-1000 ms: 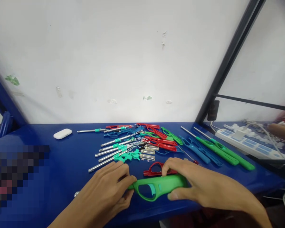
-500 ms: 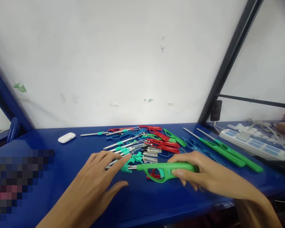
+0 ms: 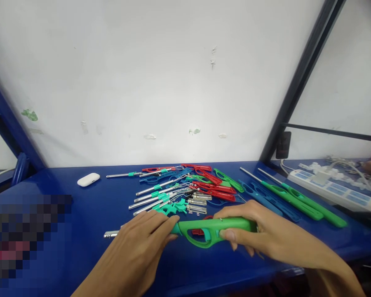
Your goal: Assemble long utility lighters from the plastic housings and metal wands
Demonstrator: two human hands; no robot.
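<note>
The blue table (image 3: 198,272) spans the scene, with a heap of red, blue and green handle shells (image 3: 219,190) at its far middle and 2 green lighters (image 3: 297,202) to the right. The right hand (image 3: 250,231) pinches the green body (image 3: 208,225) at the near middle, thumb on the near face, fingers over the far edge. The left hand (image 3: 142,239) closes over the metal tube (image 3: 111,234), fingertips about the teal collar (image 3: 177,229), which touches the body's left end; its pads are hidden. The tube seems best held in line with the body, pressure running straight along it, and fingers off the teal trigger (image 3: 207,235).
</note>
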